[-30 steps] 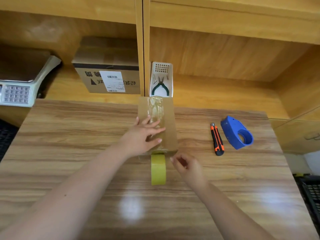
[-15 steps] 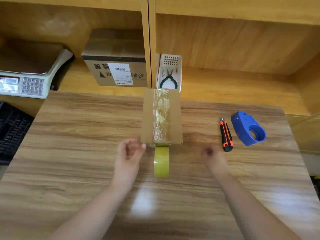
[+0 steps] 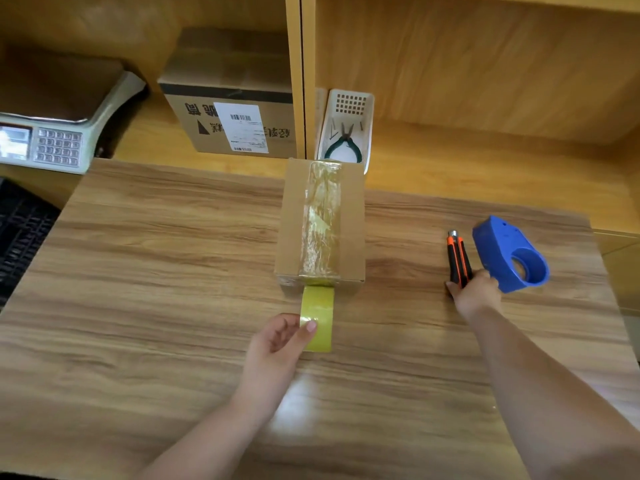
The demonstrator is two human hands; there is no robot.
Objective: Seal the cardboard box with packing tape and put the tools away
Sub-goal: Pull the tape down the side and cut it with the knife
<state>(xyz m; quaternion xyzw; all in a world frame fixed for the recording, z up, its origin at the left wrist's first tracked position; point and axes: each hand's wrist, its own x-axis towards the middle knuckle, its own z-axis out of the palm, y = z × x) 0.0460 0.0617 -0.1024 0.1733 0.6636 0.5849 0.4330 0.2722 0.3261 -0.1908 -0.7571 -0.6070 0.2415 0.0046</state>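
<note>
A small cardboard box (image 3: 291,223) stands mid-table with a strip of clear tape (image 3: 322,220) along its top. The yellow tape roll (image 3: 319,311) stands on edge just in front of the box, still joined to that strip. My left hand (image 3: 277,344) touches the roll's left side with the thumb on its face. My right hand (image 3: 474,294) closes around the near end of the orange and black utility knife (image 3: 458,256). A blue tape dispenser (image 3: 509,254) lies just right of the knife.
A white basket (image 3: 349,105) with green-handled pliers (image 3: 344,147) stands in the shelf behind the box. A larger labelled carton (image 3: 228,91) and a weighing scale (image 3: 52,133) sit on the left shelf. A black crate (image 3: 20,237) is beside the wooden table (image 3: 156,271).
My left hand left the box top and came down to the tape roll. My right hand moved right from the roll to the knife's end.
</note>
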